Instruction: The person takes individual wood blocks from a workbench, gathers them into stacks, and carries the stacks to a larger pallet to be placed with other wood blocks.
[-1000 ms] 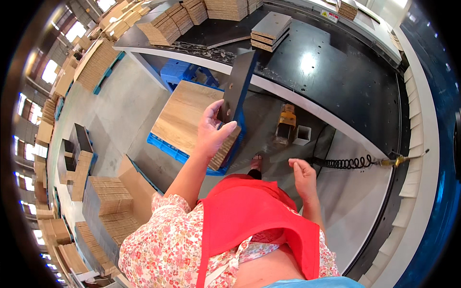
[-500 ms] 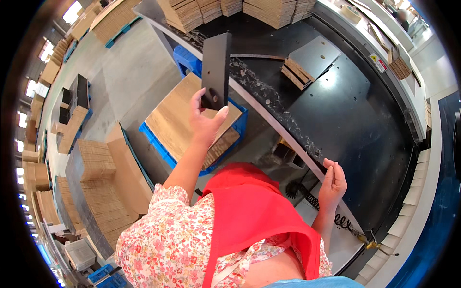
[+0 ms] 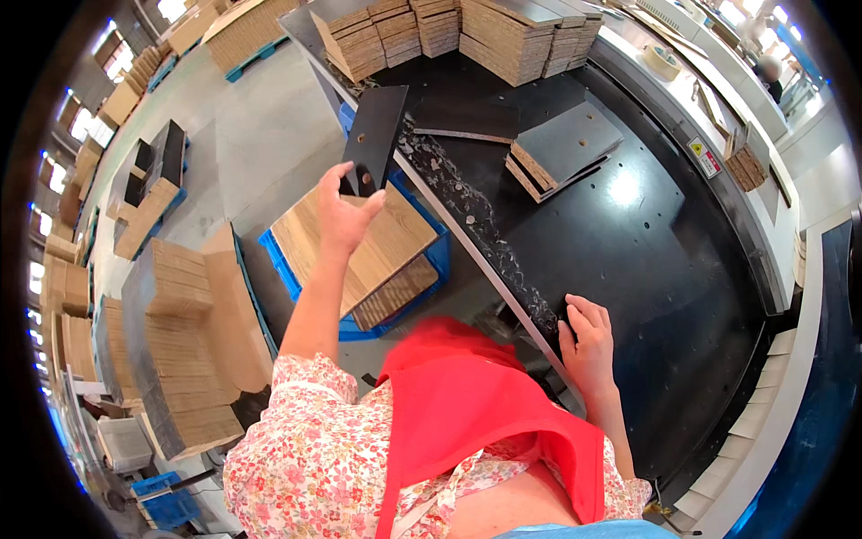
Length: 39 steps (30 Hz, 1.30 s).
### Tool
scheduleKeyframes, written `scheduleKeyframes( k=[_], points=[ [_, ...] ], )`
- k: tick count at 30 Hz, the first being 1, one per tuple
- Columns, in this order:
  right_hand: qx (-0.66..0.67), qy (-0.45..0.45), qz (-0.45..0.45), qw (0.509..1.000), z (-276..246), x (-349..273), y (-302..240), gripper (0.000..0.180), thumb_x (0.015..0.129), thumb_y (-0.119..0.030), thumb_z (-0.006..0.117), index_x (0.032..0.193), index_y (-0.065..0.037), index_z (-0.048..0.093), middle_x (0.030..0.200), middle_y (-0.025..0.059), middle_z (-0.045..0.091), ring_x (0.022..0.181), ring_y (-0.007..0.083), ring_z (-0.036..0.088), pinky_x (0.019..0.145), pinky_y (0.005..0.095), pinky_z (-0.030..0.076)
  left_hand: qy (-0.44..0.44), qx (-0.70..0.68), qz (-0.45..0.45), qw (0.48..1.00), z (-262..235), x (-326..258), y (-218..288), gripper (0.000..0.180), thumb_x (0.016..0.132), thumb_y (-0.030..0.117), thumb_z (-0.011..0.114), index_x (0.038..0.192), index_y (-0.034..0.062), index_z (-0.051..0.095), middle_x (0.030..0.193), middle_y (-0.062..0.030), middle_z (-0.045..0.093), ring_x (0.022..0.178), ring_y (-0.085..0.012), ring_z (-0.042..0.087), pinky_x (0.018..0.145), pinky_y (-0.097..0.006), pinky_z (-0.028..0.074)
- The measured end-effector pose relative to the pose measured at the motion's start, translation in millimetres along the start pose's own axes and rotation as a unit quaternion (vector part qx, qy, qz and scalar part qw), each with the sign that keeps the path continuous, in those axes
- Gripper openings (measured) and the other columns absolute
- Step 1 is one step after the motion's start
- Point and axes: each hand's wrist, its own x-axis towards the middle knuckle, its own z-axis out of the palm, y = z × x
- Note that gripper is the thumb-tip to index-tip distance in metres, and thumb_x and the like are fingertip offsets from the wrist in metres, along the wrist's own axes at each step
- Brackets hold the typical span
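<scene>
My left hand point(image 3: 343, 214) grips the lower end of a dark, narrow board point(image 3: 377, 130) with two holes. The board stands up, tilted, above a stack of wood-grain panels point(image 3: 368, 247) and beside the black table's edge. My right hand point(image 3: 590, 343) holds nothing; its fingers are slightly bent, with the thumb a little apart, at the near edge of the black table point(image 3: 655, 269). On the table lie another dark narrow board point(image 3: 467, 119) and a small pile of dark-faced boards point(image 3: 570, 144) with raw chipboard edges.
Stacks of chipboard pieces point(image 3: 507, 45) stand at the table's far end. A blue pallet-like base point(image 3: 359, 334) supports the wood-grain panels. Left of me sits a large stack of boards point(image 3: 184, 341) with cardboard. A white machine frame point(image 3: 759, 216) borders the table's right. Debris point(image 3: 467, 202) litters the table's edge.
My left hand and the held board have shifted left, and the board tilts more. My right hand has moved forward and left to the table's edge, its fingers loosening. The view has shifted slightly.
</scene>
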Motion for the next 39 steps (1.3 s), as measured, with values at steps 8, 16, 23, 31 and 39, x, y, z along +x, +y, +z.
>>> scheduleKeyframes(
  k=[8, 16, 23, 31, 39],
  points=[
    [0.038, 0.009, 0.036, 0.999, -2.2, 3.6, 0.5, 0.023, 0.076, -0.002, 0.068, 0.098, 0.003, 0.063, 0.111, 0.0142, 0.063, 0.1, 0.0324, 0.058, 0.088, 0.0397, 0.047, -0.108, 0.045, -0.004, 0.993, 42.9, 119.0, -51.0, 0.065, 0.065, 0.029, 0.082, 0.119, 0.0023, 0.059, 0.115, -0.0186, 0.061, 0.107, -0.0312, 0.059, 0.092, -0.039, 0.047],
    [-0.149, 0.101, 0.153, 0.972, -36.5, 17.3, 95.6, 0.032, 0.082, -0.01, 0.065, 0.11, 0.005, 0.059, 0.129, 0.0192, 0.054, 0.115, 0.0363, 0.053, 0.097, 0.042, 0.043, -0.158, -0.112, -0.083, 0.978, 83.3, 144.8, -51.5, 0.057, 0.078, 0.022, 0.077, 0.125, -0.0008, 0.054, 0.121, -0.0133, 0.059, 0.109, -0.0221, 0.056, 0.094, -0.034, 0.044],
    [-0.331, 0.139, 0.246, 0.9, -68.2, 30.1, 236.6, 0.042, 0.087, -0.019, 0.062, 0.123, 0.0, 0.054, 0.141, 0.0145, 0.045, 0.128, 0.0314, 0.045, 0.102, 0.0434, 0.04, -0.149, -0.346, -0.154, 0.913, 73.9, 81.4, -17.3, 0.054, 0.086, 0.011, 0.066, 0.133, -0.0043, 0.044, 0.121, -0.0123, 0.056, 0.109, -0.0182, 0.054, 0.097, -0.03, 0.04],
    [-0.398, 0.13, 0.284, 0.863, -115.7, 69.4, 363.7, 0.035, 0.087, -0.017, 0.058, 0.121, -0.007, 0.056, 0.141, 0.0077, 0.047, 0.127, 0.0269, 0.046, 0.097, 0.0428, 0.045, -0.131, -0.368, -0.219, 0.894, 44.9, 12.2, 15.7, 0.056, 0.083, 0.009, 0.066, 0.132, -0.0033, 0.044, 0.125, -0.0123, 0.052, 0.116, -0.0196, 0.049, 0.099, -0.033, 0.037],
    [-0.463, 0.018, 0.303, 0.833, -133.2, 115.8, 407.1, 0.03, 0.093, -0.017, 0.042, 0.109, -0.01, 0.066, 0.125, 0.008, 0.058, 0.116, 0.035, 0.053, 0.091, 0.0508, 0.048, -0.099, -0.275, -0.221, 0.93, 16.3, -27.5, 27.0, 0.059, 0.081, 0.017, 0.069, 0.131, -0.0048, 0.046, 0.127, -0.0156, 0.051, 0.119, -0.0246, 0.05, 0.102, -0.036, 0.039]
  ],
)
